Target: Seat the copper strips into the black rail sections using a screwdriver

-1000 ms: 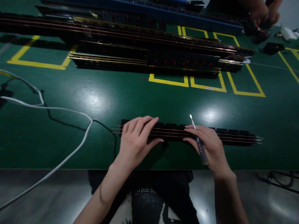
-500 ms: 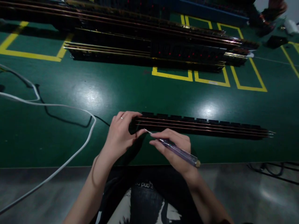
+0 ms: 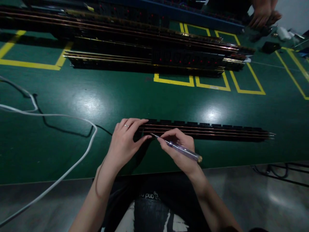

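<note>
A long black strip with thin copper bars (image 3: 212, 131) along its length lies in front of me. My left hand (image 3: 126, 141), with a ring on one finger, grips its left end, fingers on the far edge and thumb on the near edge. In my right hand (image 3: 180, 146) is a slim screwdriver with a see-through purplish handle (image 3: 184, 151), held like a pen. Its metal tip points left at the strip's near side, close to my left thumb; whether it touches a bar I cannot tell.
The green table (image 3: 116, 96) carries yellow tape outlines (image 3: 173, 82). Longer dark strips (image 3: 108, 59) with metal bars lie across the back. A white cable (image 3: 72, 164) loops over the left side and off the front edge. Another person's hands (image 3: 263, 14) are at the upper right.
The view has shifted a little. My right hand and the screwdriver have moved slightly, the handle lying a bit flatter and its tip farther over the strip. My left hand keeps its grip.
</note>
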### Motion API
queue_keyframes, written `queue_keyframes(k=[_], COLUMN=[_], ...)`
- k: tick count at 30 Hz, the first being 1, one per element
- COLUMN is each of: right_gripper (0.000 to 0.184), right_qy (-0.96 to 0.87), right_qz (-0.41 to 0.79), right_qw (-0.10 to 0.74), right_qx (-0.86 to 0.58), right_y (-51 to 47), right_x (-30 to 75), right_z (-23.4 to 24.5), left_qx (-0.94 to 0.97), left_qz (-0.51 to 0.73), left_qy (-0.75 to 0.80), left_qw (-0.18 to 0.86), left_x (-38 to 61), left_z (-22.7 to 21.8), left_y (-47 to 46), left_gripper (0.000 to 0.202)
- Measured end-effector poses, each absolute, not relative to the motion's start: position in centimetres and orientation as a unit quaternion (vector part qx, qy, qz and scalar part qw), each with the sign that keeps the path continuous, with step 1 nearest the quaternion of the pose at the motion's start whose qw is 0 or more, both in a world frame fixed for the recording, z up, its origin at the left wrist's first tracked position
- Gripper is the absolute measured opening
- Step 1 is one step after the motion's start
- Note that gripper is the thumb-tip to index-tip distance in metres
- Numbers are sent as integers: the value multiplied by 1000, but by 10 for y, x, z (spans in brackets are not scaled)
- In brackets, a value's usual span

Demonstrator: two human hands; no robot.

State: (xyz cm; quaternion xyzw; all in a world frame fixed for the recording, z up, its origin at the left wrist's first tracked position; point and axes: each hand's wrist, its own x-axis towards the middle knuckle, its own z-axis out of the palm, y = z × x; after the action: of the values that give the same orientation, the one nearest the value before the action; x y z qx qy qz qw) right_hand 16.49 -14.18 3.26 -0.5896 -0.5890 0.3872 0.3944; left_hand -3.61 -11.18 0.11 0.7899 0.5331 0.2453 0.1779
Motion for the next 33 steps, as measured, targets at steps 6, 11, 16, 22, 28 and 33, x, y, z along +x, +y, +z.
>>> queue_keyframes(k=[6, 11, 16, 22, 28, 33], right_gripper=[22, 23, 23, 24, 25, 26], right_qy=[-479, -458, -477, -471, -445, -437], right_qz=[461, 479, 469, 456, 468, 495], right_qw=[417, 426, 419, 415, 422, 424], right_qx=[-620, -616, -614, -631, -636, -619], right_y=[-149, -147, -148, -152, -159, -167], right_x=[187, 201, 221, 245, 259, 260], right_z=[29, 31, 28, 32, 35, 33], left_qx=[796, 819, 878, 873, 868, 867], left_qz=[241, 191, 171, 208, 228, 196], left_qy=[534, 540, 446, 436, 437, 457], left_qw=[152, 36, 31, 66, 63, 37], left_x=[-39, -26, 31, 68, 45, 13], left_z=[-5, 13, 33, 12, 9, 13], left_y=[-112, -120, -125, -113, -114, -118], left_gripper=[44, 52, 58, 41, 40, 44])
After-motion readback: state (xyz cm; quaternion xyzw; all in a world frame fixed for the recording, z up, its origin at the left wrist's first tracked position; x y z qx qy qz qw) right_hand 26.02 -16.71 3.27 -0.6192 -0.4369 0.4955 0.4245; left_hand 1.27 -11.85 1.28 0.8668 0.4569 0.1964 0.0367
